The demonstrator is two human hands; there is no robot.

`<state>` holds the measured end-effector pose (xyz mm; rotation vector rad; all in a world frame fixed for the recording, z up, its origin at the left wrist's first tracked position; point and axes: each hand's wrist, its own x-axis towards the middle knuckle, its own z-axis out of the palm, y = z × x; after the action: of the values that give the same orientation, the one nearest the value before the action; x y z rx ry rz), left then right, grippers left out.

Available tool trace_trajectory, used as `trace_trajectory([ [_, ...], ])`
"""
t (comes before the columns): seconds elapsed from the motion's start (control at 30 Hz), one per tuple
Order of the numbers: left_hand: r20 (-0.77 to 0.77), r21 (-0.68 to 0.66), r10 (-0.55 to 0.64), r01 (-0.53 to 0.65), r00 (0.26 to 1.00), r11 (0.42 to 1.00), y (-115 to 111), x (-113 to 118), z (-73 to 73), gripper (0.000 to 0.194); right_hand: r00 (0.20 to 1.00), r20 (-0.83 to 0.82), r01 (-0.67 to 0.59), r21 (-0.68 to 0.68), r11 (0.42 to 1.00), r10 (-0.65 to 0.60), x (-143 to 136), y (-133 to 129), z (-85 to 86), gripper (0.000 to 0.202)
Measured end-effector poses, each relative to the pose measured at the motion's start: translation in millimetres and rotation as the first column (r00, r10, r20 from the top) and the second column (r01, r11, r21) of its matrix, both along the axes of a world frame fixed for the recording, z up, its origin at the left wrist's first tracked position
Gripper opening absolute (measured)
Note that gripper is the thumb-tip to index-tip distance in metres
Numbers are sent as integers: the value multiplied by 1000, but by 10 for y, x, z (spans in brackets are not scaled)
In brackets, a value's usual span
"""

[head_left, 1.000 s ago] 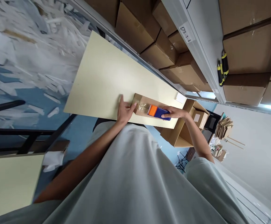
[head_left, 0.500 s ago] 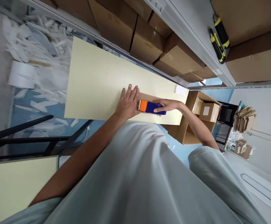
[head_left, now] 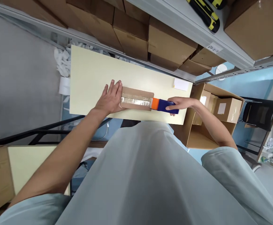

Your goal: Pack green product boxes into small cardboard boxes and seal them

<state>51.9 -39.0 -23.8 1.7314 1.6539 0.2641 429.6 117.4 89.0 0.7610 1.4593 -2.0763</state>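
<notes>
A slim brown cardboard box (head_left: 137, 91) lies on the pale yellow tabletop (head_left: 91, 68). Shiny clear tape (head_left: 136, 101) runs along its top, from the left end to the right end. My left hand (head_left: 110, 99) rests at the box's left end, fingers stretched out and touching it. In my right hand (head_left: 180, 103) is a blue and orange tape dispenser (head_left: 162, 105), gripped by its blue body. The dispenser's orange front meets the right end of the box; the tape roll inside cannot be seen.
A white label sheet (head_left: 180, 84) lies at the table's right end. Beyond the far edge stands a shelf of cardboard boxes (head_left: 171, 40), with yellow-black cutters (head_left: 205, 15) on its upper board. A large open carton (head_left: 201, 136) stands to the right.
My right hand has drawn the tape dispenser rightward along the box, and a clear strip of tape now shows behind it. My left hand stays at the left end. The camera view has shifted.
</notes>
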Motion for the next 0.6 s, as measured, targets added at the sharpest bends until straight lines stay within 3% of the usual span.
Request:
trace_trajectory([
  [0.07,-44,-23,-33,32,998,999,20,11,15,143,999,25,40,-24,999,-40,339,45,22,62],
  [0.17,-115,-53,-55,49,992,997,53,40,51,143,998,38,60,-33,998,-59,572,49,-70,65],
  [0.43,-174,-50,-41,32,984,998,62,154,136,148,993,119,-23,28,999,19,536,44,-544,59],
  [0.6,-214,-48,-58,48,975,998,55,159,132,146,992,126,8,32,999,-12,563,25,-631,57],
])
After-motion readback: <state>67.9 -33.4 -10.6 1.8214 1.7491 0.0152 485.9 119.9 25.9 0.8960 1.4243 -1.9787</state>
